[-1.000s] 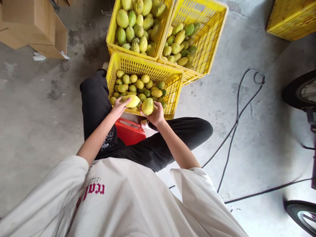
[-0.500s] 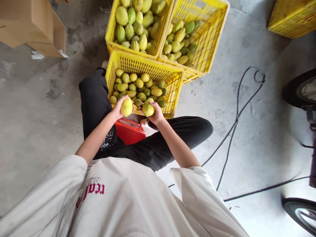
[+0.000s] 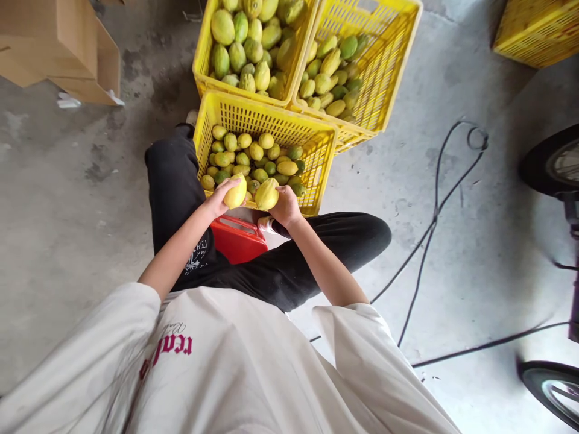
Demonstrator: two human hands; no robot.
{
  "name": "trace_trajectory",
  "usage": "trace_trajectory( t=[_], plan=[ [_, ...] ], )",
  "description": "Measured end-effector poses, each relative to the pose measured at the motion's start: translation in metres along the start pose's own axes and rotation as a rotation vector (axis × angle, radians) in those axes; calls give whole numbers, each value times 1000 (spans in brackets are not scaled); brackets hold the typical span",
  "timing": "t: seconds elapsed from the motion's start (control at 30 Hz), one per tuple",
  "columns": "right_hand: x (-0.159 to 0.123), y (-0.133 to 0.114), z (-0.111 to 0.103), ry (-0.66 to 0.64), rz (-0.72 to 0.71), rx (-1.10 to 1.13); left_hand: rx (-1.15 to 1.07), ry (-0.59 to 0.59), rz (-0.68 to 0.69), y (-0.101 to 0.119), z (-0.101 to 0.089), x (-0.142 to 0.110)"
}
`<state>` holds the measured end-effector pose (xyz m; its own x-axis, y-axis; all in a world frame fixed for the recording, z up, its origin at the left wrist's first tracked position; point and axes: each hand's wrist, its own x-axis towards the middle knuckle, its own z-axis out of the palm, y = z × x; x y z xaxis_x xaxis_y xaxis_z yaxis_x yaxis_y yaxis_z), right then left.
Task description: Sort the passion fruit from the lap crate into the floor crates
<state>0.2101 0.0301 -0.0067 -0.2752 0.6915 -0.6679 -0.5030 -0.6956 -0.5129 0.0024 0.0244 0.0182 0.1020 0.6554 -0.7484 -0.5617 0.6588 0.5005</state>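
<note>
My left hand (image 3: 222, 199) is wrapped round a yellow papaya (image 3: 236, 191), holding it above the near edge of the front crate. A second yellow papaya (image 3: 266, 194), lying tilted, sits in the fingers of my right hand (image 3: 284, 205). The two fruits are side by side with a narrow gap between them. Just beyond, the yellow plastic front crate (image 3: 319, 181) holds many small yellow and green papayas (image 3: 242, 159). Some fingers of both hands are hidden behind the fruit.
Behind the front crate stand a left yellow crate (image 3: 199, 69) of larger papayas and a right yellow crate (image 3: 384, 78), partly filled. A red plastic stool (image 3: 239, 244) is between my legs. Cardboard boxes (image 3: 75, 48) lie left; a black cable (image 3: 434, 220) and wheels (image 3: 554, 160) are right.
The papayas have turned in my hands, showing other sides. Both are slightly closer together: the left one moved a little right, the right one a little left.
</note>
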Motion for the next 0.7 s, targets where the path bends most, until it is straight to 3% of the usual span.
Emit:
trace_trajectory(
  t=[0.13, 0.43, 0.57, 0.7],
  plan=[
    [2, 5, -5, 42, 23, 17, -27, -15, 1, 0, -3, 4],
    [3, 3, -6, -27, 84, 63, -216, 21, -73, 10, 0, 0],
    [2, -1, -5, -52, 54, 51, -179, 44, -93, 9, 1, 2],
    [3, 2, -5, -61, 14, 6, -74, 38, -16, 2, -1, 3]
  ],
)
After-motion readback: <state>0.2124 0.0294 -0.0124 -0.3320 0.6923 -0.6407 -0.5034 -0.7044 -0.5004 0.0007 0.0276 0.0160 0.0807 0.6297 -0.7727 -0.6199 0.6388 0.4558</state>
